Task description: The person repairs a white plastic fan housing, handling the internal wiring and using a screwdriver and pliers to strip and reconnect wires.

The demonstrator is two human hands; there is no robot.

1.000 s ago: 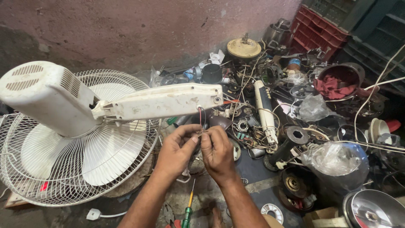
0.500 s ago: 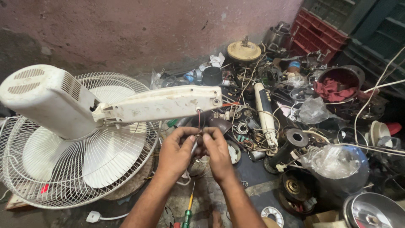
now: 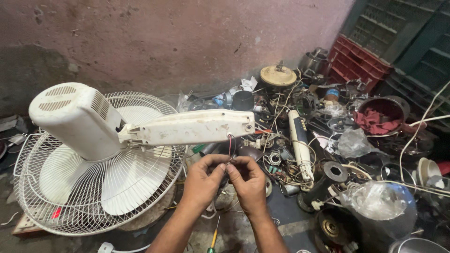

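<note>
Pinching thin wires (image 3: pixel 230 145) below the fan stem (image 3: pixel 187 127), left hand (image 3: pixel 202 180) and right hand (image 3: pixel 249 182) meet fingertip-close

White fan (image 3: pixel 140 131), red and black wires (image 3: pixel 230 146), red crate (image 3: pixel 358 61), pink wall (image 3: pixel 187 42)

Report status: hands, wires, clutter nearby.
Left hand and right hand both pinching the thin wires hanging from the fan arm. Fan lies grille-down. Screwdriver on floor below the hands; loose parts crowd the right.
</note>
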